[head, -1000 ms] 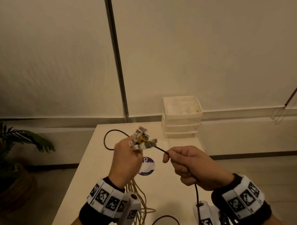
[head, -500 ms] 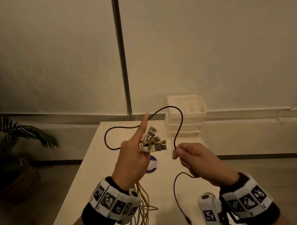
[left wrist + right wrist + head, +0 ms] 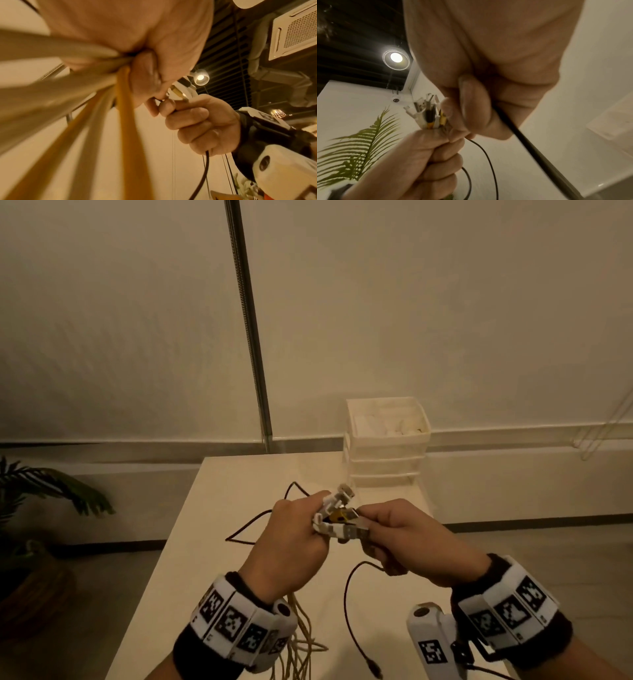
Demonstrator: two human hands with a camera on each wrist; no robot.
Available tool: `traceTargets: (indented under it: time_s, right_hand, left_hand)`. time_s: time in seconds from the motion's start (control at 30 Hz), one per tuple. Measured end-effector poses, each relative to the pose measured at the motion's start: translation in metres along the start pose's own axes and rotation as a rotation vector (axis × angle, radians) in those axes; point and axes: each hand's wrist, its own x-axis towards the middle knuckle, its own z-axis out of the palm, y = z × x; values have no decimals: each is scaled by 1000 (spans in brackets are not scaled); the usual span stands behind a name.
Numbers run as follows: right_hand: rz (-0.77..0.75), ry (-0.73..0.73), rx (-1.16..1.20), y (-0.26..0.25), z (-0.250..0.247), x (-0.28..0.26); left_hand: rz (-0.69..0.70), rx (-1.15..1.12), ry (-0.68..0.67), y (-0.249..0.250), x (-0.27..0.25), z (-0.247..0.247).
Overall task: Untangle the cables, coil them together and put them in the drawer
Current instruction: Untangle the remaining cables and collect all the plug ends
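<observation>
My left hand [image 3: 291, 539] grips a bundle of cable plugs [image 3: 337, 517], white and yellow, held above the table. Their pale and yellow cables [image 3: 301, 642] hang below my left wrist and fill the left wrist view as cables [image 3: 85, 121]. My right hand [image 3: 404, 535] holds a thin black cable [image 3: 349, 604] and meets the plugs with its fingertips. The black cable [image 3: 530, 148] runs out of my right fist in the right wrist view, beside the plugs [image 3: 428, 115]. A loop of it lies on the table behind my left hand. The white drawer unit [image 3: 385, 443] stands at the far right of the table.
The pale table [image 3: 219, 508] ends close behind the drawer unit, with a wall beyond. A metal pole [image 3: 250, 337] rises behind the far edge. A potted plant [image 3: 41, 498] stands on the floor at the left. The black cable's plug [image 3: 375, 671] dangles near the front edge.
My right hand has brought the black cable in to the plug bundle. My left forefinger, raised half a second ago, has folded back. The tall black loop has dropped to the table.
</observation>
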Motion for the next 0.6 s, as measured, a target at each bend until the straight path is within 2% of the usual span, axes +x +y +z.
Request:
traceTargets:
  time_s: [0.1,0.2,0.27,0.37,0.4,0.43,0.5,0.53,0.6]
  right_hand:
    - [-74,-16,10,1,9,1]
    - [-128,60,-20,4,12,4]
    - [-119,96,-24,10,8,2]
    - [-37,90,1,25,-1,-8]
    - [-5,101,19,30,-4,-11]
    - [19,116,31,34,-5,-13]
    - [31,148,57,39,-4,-11]
    - [26,160,70,38,-2,-9]
    - [9,162,102,31,4,-4]
  left_hand:
    - [-7,51,64,2,3,-6]
    - [-40,83,213,-3,4,-12]
    - [-199,51,353,-15,4,-19]
    - [-599,-256,629,-45,8,-44]
    - [-664,-268,679,-51,8,-54]
    - [-664,-179,667,-55,6,-60]
    - [-487,-24,526,-47,2,-59]
    - [-366,-20,418,-35,-1,-52]
    - [-166,-132,110,-9,-5,-33]
